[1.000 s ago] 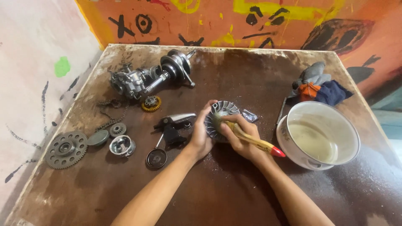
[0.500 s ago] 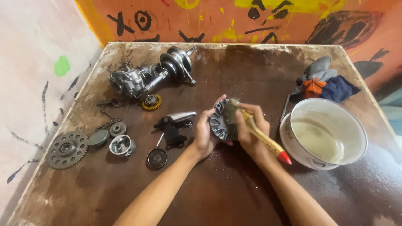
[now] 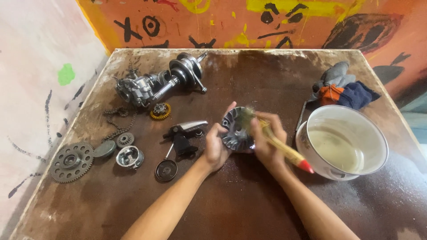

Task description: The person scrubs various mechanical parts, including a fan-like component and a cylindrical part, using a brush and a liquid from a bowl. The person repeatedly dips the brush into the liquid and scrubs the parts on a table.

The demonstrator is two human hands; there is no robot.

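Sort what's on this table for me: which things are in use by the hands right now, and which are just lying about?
In use:
left hand holding the finned metal disc
right hand holding the wooden-handled brush against the disc
white bowl of liquid beside the right hand, possibly

Lying about:
crankshaft assembly
large sprocket
chain
rags
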